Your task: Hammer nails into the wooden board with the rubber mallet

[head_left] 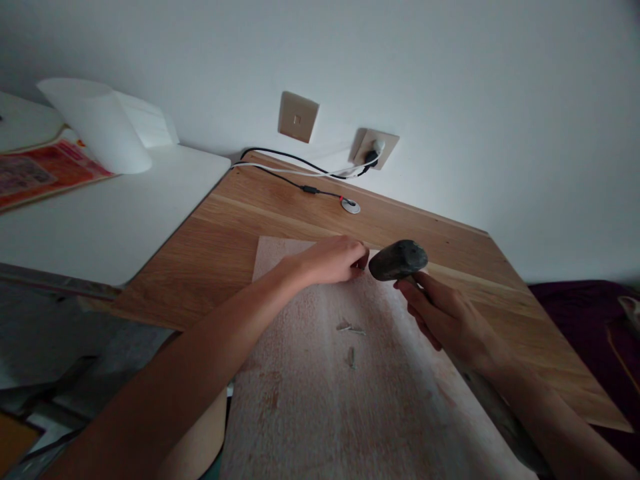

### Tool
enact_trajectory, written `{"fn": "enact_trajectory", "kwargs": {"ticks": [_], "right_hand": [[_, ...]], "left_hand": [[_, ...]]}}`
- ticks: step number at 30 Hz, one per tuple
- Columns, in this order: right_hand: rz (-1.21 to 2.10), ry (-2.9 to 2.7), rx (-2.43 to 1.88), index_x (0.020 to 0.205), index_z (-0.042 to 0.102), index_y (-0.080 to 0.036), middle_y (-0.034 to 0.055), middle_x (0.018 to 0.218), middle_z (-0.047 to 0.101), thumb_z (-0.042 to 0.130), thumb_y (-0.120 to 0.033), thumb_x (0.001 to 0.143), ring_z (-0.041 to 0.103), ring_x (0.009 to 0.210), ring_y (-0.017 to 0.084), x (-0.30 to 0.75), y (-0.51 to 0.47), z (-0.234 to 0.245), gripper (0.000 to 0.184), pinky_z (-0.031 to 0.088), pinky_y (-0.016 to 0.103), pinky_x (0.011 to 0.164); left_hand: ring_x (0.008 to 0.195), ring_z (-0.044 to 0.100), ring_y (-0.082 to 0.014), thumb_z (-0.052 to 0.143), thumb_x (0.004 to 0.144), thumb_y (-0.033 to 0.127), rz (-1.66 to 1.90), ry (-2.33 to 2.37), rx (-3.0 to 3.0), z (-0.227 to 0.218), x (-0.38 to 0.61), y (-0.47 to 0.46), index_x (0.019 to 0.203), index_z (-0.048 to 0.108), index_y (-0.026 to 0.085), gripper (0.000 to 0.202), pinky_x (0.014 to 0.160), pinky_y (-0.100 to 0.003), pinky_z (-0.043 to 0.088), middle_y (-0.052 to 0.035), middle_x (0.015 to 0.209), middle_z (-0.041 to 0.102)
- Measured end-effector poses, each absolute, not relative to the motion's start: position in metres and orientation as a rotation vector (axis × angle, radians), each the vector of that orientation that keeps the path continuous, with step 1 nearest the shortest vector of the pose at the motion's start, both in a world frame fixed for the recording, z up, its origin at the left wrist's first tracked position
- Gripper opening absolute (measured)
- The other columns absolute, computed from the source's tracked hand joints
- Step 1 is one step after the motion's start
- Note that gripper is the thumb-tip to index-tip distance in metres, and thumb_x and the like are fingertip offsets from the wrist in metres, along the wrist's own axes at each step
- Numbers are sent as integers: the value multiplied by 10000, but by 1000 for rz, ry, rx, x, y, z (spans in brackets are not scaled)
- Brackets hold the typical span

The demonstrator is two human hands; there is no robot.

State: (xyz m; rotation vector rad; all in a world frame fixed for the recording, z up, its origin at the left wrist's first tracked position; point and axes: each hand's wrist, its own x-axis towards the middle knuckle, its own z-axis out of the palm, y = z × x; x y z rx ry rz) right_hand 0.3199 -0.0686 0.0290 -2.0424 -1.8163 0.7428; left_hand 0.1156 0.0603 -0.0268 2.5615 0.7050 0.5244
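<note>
My right hand (445, 320) grips a hammer (399, 259) close below its dark, blunt head; the handle runs back under my forearm. At the far end of a pale, worn wooden board (300, 387), my left hand (343, 259) rests with thumb and fingers pinched together. What the pinch holds is too small and shaded to make out. The hammer head hovers just right of those fingers, apart from them. On the middle of the board lie several small metal nails (351, 328), nearer to me than both hands.
Under the board is a wooden desk (200, 267) against a white wall. Black and white cables (300, 172) run along its back to a wall socket (376, 149). To the left, a white table (150, 207) carries a paper roll (103, 127) and a red-orange packet (45, 170). Purple cloth (585, 327) hangs at right.
</note>
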Motion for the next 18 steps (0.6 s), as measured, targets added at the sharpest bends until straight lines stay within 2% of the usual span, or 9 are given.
{"fn": "enact_trajectory", "kwargs": {"ticks": [6,10,12,16,18], "right_hand": [[728,-1820,-1979,979,585,-250,-65,573,515,439,-722,1000,472,360,113,320,-69,37,495,388,247,352],[677,-1810,-1951,956,565,-255,-59,582,524,433,-725,1005,479,373,117,315,-68,43,490,381,254,368],[632,-1840,-1955,951,566,-253,-50,572,531,414,-692,1012,479,366,126,312,-66,41,469,371,269,378],[603,-2003,-2019,981,611,-232,-36,512,525,426,-585,994,483,342,158,310,-62,36,398,359,305,415],[582,-1997,-2036,969,605,-233,-29,513,540,423,-579,992,494,340,164,311,-63,35,392,361,310,421]], "left_hand": [[942,720,-233,604,914,77,499,668,2572,-28,117,61,940,752,172,178,779,-319,474,-82,987,791],[910,697,-216,680,880,143,508,725,2505,-26,114,61,962,726,173,99,761,-305,465,-69,989,771],[906,688,-219,721,862,182,523,747,2505,-25,113,60,970,722,160,110,759,-309,464,-80,1001,761],[845,683,-215,710,841,150,502,747,2522,-22,113,60,942,738,154,105,719,-311,454,-80,945,760],[820,685,-211,714,853,163,484,752,2511,-22,113,60,942,750,155,96,700,-309,449,-79,931,767]]}}
